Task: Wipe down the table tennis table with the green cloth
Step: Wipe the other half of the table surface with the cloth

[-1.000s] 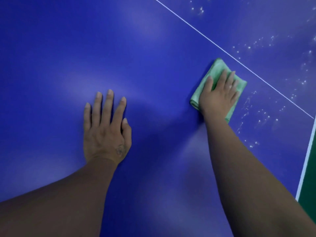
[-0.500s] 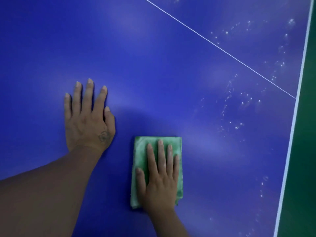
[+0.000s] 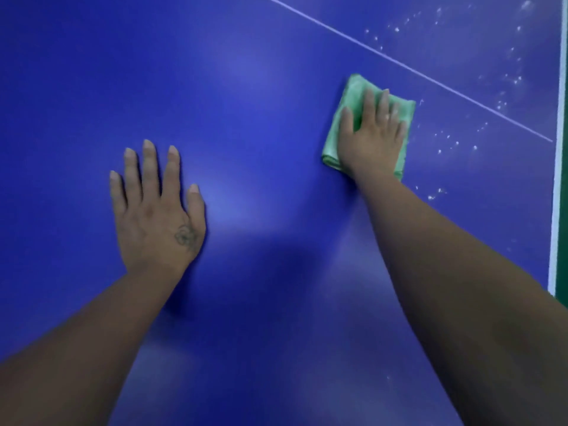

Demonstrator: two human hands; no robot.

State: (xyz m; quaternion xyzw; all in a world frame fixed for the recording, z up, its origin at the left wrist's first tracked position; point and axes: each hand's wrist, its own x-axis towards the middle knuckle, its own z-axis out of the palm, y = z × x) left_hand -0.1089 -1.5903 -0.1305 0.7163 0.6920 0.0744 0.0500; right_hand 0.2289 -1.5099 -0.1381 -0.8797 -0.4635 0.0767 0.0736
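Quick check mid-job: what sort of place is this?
Probably an indoor games room: a blue table tennis table with a thin white centre line, a white edge line, and green floor beyond.

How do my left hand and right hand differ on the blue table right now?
The left hand rests bare on the blue table tennis table; the right hand presses on the folded green cloth. The left hand lies nearer the person; the right hand reaches farther, beside the white specks. Both lie flat, palms down, fingers straight.

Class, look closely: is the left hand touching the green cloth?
No. The left hand lies flat on the bare blue table, while the right hand presses the green cloth.
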